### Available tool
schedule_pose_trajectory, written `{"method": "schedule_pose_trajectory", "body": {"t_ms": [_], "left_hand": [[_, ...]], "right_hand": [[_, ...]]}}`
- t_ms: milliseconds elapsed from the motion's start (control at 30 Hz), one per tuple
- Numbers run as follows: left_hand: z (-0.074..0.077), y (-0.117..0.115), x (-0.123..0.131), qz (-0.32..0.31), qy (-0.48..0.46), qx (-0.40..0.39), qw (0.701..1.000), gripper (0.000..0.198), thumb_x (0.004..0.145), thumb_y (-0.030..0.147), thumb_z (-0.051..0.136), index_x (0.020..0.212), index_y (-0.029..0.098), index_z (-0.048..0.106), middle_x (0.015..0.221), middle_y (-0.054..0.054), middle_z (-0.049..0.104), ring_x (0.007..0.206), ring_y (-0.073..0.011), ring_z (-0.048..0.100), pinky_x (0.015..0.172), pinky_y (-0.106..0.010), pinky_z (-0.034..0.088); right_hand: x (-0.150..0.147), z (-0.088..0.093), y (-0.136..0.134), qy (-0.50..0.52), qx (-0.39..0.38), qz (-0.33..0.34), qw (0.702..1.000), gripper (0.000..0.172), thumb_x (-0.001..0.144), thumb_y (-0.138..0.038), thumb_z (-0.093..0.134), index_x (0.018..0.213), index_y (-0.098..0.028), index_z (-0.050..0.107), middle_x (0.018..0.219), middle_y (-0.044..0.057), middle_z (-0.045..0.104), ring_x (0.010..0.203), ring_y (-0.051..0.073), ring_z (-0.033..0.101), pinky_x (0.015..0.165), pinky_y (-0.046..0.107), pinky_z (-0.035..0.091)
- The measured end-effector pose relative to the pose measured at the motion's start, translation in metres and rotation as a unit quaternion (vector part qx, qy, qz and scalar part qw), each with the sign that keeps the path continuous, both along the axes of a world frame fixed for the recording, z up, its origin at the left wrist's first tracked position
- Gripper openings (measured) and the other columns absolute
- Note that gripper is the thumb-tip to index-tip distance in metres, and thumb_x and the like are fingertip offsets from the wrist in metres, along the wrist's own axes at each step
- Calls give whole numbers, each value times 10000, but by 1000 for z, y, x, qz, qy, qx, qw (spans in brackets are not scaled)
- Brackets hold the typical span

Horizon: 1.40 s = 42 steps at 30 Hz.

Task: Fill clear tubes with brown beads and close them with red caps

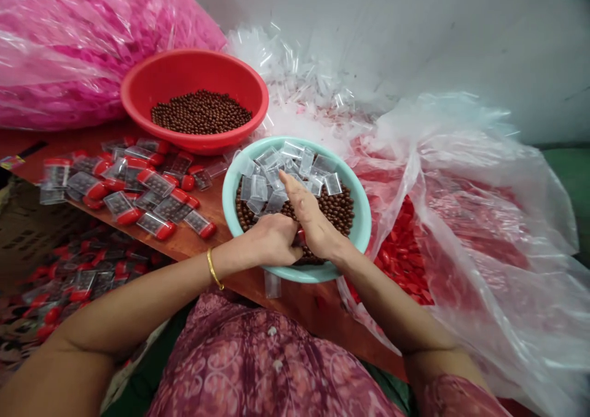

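Note:
Over the pale blue bowl [366, 226], my left hand [274, 239] is closed in a fist around a small container, of which only the red cap [299, 237] peeks out. My right hand [311, 217] has its fingers stretched straight, its palm side against the red cap and my left fist. Beneath both hands lie brown round beads [338, 211]. Small clear plastic boxes [259, 188] are heaped on the beads toward the far side of the bowl. Most of the held container is hidden by my fingers.
Bead-filled boxes with red caps [157, 182] lie left on the red-brown table [203, 220]; more [87, 282] lie lower down. Behind stands a red bowl [138, 85] of beads. A pink-filled bag [92, 42] and a clear bag [461, 177] with red caps [405, 257] flank the bowls.

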<state>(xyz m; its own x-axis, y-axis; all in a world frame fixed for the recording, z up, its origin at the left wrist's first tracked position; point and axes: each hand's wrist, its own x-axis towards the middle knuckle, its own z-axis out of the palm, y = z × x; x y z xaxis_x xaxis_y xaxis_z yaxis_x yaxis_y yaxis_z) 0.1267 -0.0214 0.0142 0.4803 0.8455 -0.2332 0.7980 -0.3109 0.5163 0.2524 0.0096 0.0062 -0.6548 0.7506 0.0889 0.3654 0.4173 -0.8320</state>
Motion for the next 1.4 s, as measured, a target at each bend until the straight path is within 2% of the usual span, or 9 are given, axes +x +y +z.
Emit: {"method": "schedule_pose_trajectory", "body": {"t_ms": [233, 367, 500, 633, 733, 867, 1000, 1200, 1400], "left_hand": [[7, -21, -21, 102, -199, 88, 971, 158, 742, 271, 558, 628, 163, 572, 579, 11, 573, 540, -107, 512, 564, -222, 419], [8, -59, -79, 318, -273, 121, 900, 175, 746, 320, 598, 650, 177, 566, 620, 22, 597, 577, -109, 533, 573, -223, 453], [-14, -101, -149, 484, -69, 128, 863, 144, 717, 324, 641, 677, 198, 583, 561, 80, 604, 579, -113, 547, 571, -206, 444], [-33, -124, -186, 431, 209, 118, 870, 225, 846, 444, 479, 852, 252, 595, 570, 66, 619, 599, -167, 578, 519, -219, 412], [-25, -117, -181, 365, 228, 177, 885, 277, 879, 425, 451, 972, 202, 586, 925, -37, 709, 819, -198, 640, 689, -280, 501], [4, -85, -136, 307, 123, 266, 905, 245, 901, 359, 462, 983, 176, 603, 950, -56, 710, 861, -178, 638, 788, -288, 498], [23, -49, -73, 98, 51, 277, 955, 222, 904, 309, 462, 923, 171, 635, 850, -49, 701, 798, -168, 622, 772, -284, 478], [17, -11, -6, -89, 198, 126, 968, 193, 839, 140, 453, 906, 102, 629, 862, -123, 679, 824, -228, 639, 694, -313, 487], [15, 5, -3, -122, 247, 134, 952, 186, 834, 136, 482, 950, 83, 617, 869, -159, 670, 816, -271, 654, 666, -353, 508]], "right_hand": [[5, 15, 10, 134, -127, -28, 982, 815, 904, -496, -165, 1390, -145, 388, 1191, 125, 644, 1093, 198, 612, 916, 414, 483], [14, 3, 21, -12, 17, -15, 1000, 415, 916, -464, 393, 1069, -168, 640, 917, 61, 704, 843, 172, 650, 780, 314, 487], [6, -4, 14, -243, 162, 135, 947, 285, 887, -315, 497, 1065, -154, 651, 1006, 92, 668, 847, 184, 621, 704, 292, 435], [-10, -4, 5, -332, 235, 200, 892, 396, 868, -341, 518, 1209, -142, 554, 1119, 135, 585, 837, 200, 606, 601, 282, 376], [-12, -8, 6, -370, 268, 209, 865, 274, 892, -231, 416, 1073, -143, 602, 1077, 125, 585, 811, 198, 610, 568, 287, 335], [0, -10, 9, -427, 260, 172, 849, 299, 912, -190, 337, 1004, -120, 612, 1049, 148, 612, 768, 192, 625, 540, 291, 309], [7, -6, 5, -462, 218, 121, 851, 300, 906, -179, 350, 1040, -88, 602, 981, 157, 667, 809, 220, 645, 554, 292, 335], [15, 3, 9, -391, 162, 136, 896, 239, 864, -341, 519, 940, -152, 642, 916, 82, 709, 816, 209, 653, 602, 270, 381], [81, 26, 16, -343, 171, -126, 915, 230, 862, -335, 518, 921, -187, 684, 895, 67, 724, 816, 207, 655, 645, 277, 414]]}}
